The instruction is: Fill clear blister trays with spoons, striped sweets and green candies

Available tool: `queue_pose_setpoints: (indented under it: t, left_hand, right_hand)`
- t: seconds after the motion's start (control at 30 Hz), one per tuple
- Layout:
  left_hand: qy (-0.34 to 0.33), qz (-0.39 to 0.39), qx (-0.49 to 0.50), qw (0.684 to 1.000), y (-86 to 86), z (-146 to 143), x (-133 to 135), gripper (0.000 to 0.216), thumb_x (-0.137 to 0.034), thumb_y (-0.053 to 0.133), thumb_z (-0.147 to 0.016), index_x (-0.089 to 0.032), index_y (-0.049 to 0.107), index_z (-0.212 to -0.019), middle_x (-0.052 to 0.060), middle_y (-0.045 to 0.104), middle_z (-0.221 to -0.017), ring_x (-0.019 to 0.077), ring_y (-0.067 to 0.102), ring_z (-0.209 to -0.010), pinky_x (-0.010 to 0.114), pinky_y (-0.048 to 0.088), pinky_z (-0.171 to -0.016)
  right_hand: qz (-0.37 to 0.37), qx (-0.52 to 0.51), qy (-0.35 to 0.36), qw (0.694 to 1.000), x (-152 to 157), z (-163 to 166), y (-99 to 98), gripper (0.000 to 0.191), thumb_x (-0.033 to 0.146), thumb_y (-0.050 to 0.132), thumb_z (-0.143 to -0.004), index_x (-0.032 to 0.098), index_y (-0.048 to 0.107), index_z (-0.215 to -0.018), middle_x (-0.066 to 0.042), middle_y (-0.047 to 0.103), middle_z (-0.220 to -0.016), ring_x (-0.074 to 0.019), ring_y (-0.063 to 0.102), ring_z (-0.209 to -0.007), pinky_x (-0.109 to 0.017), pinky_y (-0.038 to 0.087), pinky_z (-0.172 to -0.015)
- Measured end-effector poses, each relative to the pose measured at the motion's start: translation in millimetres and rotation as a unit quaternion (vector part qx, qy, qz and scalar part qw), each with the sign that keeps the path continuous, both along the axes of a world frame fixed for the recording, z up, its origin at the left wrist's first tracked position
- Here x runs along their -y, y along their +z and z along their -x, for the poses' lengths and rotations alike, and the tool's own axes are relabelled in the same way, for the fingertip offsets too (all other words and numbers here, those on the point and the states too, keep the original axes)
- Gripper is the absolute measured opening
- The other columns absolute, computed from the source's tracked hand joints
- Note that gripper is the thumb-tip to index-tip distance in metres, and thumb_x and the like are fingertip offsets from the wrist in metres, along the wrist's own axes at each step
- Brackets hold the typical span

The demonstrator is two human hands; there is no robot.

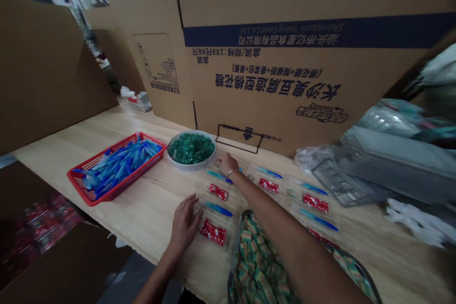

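My right hand (227, 164), with a bracelet at the wrist, rests curled on a clear plastic tray (221, 175) at the far edge of the tray rows. A blue plastic stick (218, 176) runs under its fingers. My left hand (184, 226) sits with its fingers apart beside a clear tray (213, 228) holding a blue stick (218, 209) and a red foil sachet (213, 232). Several more such trays lie to the right. Between my arms, a metal tray (249, 266) holds striped wrapped sweets.
A red plastic basket (116, 168) of blue sticks and a white round bowl (191, 150) of green wrapped sweets stand on the wooden table (149, 213). Large printed cardboard cartons (270, 80) rise behind. Stacked clear trays (388, 161) and white gloves (416, 221) lie right.
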State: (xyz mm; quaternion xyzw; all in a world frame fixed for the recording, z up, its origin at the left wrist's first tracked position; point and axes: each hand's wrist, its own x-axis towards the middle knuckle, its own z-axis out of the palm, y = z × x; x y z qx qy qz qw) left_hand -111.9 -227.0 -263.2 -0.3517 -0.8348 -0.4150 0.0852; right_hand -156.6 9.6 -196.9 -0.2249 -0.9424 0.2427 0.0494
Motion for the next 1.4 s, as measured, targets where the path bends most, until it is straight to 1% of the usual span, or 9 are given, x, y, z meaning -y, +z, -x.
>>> queue_pose_setpoints:
  t: [0.1, 0.23, 0.37, 0.47, 0.63, 0.8, 1.0, 1.17, 1.4]
  left_hand:
    - [0.016, -0.025, -0.042, 0.999, 7.6, -0.9, 2.9, 0.027, -0.034, 0.054, -0.083, -0.018, 0.059, -0.104, 0.013, 0.061, -0.117, 0.0265, 0.058, -0.106, 0.045, 0.048, -0.089]
    - [0.018, -0.039, -0.083, 0.996, 19.5, -22.3, 2.7, 0.022, -0.033, 0.056, -0.081, -0.019, 0.060, -0.098, 0.010, 0.065, -0.104, 0.0255, 0.059, -0.098, 0.042, 0.046, -0.087]
    - [-0.121, 0.041, 0.033, 0.991, 26.9, -71.7, -9.6, 0.027, -0.036, 0.052, -0.083, -0.020, 0.059, -0.103, 0.002, 0.065, -0.076, 0.0173, 0.061, -0.067, 0.027, 0.049, -0.062]
    - [-0.163, 0.125, 0.085, 0.975, 32.0, -104.1, -24.4, 0.035, -0.038, 0.053, -0.080, -0.019, 0.059, -0.109, 0.004, 0.067, -0.081, 0.0194, 0.064, -0.072, 0.027, 0.049, -0.063]
    - [-0.095, 0.182, 0.157, 0.966, 36.4, -122.3, -38.8, 0.046, -0.034, 0.049, -0.078, -0.013, 0.055, -0.119, 0.004, 0.065, -0.074, 0.0207, 0.061, -0.069, 0.028, 0.044, -0.060]
    - [-0.053, 0.067, 0.216, 0.973, 47.0, -121.8, -35.7, 0.049, -0.041, 0.050, -0.076, -0.012, 0.058, -0.116, -0.003, 0.054, -0.057, 0.0155, 0.052, -0.053, 0.024, 0.039, -0.051]
    - [-0.023, 0.116, 0.128, 0.985, 80.9, -69.3, -100.1, 0.047, -0.034, 0.049, -0.079, -0.012, 0.058, -0.119, -0.001, 0.057, -0.061, 0.0149, 0.054, -0.057, 0.023, 0.037, -0.052]
    - [-0.005, 0.220, 0.076, 0.972, 74.4, -18.2, -172.6, 0.038, -0.028, 0.050, -0.082, -0.015, 0.061, -0.116, 0.003, 0.067, -0.071, 0.0179, 0.062, -0.067, 0.024, 0.038, -0.056]
    - [-0.065, 0.281, -0.034, 0.957, 66.6, -2.6, -183.0, 0.031, -0.024, 0.047, -0.086, -0.013, 0.063, -0.110, 0.014, 0.064, -0.098, 0.0260, 0.059, -0.092, 0.033, 0.043, -0.077]
  right_hand:
    - [-0.015, -0.029, 0.029, 0.999, -10.1, -58.4, 19.7, 0.013, 0.018, 0.056, -0.086, 0.017, 0.066, -0.095, -0.006, 0.063, -0.104, -0.0166, 0.060, -0.096, -0.028, 0.046, -0.084]
    - [-0.032, -0.048, -0.007, 0.998, -36.7, -212.3, 25.1, 0.020, 0.019, 0.049, -0.086, 0.019, 0.065, -0.098, -0.006, 0.062, -0.104, -0.0168, 0.060, -0.093, -0.026, 0.045, -0.082]
    - [-0.076, -0.049, -0.206, 0.974, -41.2, -369.0, 4.0, 0.027, 0.033, 0.043, -0.085, 0.019, 0.065, -0.090, -0.008, 0.063, -0.091, -0.0194, 0.063, -0.072, -0.030, 0.048, -0.065]
    - [-0.055, 0.004, -0.292, 0.955, -24.0, -426.0, -21.2, 0.039, 0.046, 0.038, -0.085, 0.018, 0.064, -0.094, -0.010, 0.064, -0.089, -0.0205, 0.064, -0.065, -0.032, 0.047, -0.060]
    - [0.054, -0.070, -0.347, 0.934, 1.1, -434.6, -51.4, 0.053, 0.056, 0.034, -0.083, 0.015, 0.063, -0.100, -0.012, 0.070, -0.087, -0.0268, 0.065, -0.080, -0.032, 0.049, -0.065]
    - [0.127, -0.188, -0.372, 0.900, -2.1, -432.6, -39.8, 0.052, 0.059, 0.046, -0.079, 0.015, 0.066, -0.096, -0.010, 0.071, -0.086, -0.0248, 0.064, -0.080, -0.029, 0.050, -0.067]
    - [0.059, -0.191, -0.339, 0.919, -67.7, -371.2, -12.3, 0.054, 0.052, 0.031, -0.086, 0.012, 0.066, -0.086, -0.010, 0.070, -0.085, -0.0222, 0.062, -0.079, -0.027, 0.047, -0.066]
    - [0.013, -0.140, -0.343, 0.929, -125.3, -302.4, -24.2, 0.045, 0.039, 0.034, -0.086, 0.010, 0.068, -0.083, -0.014, 0.069, -0.078, -0.0235, 0.062, -0.075, -0.028, 0.042, -0.062]
    - [-0.069, -0.072, -0.300, 0.949, -135.1, -297.0, -25.0, 0.022, 0.029, 0.051, -0.082, 0.015, 0.068, -0.081, -0.013, 0.064, -0.079, -0.0245, 0.059, -0.078, -0.031, 0.040, -0.066]
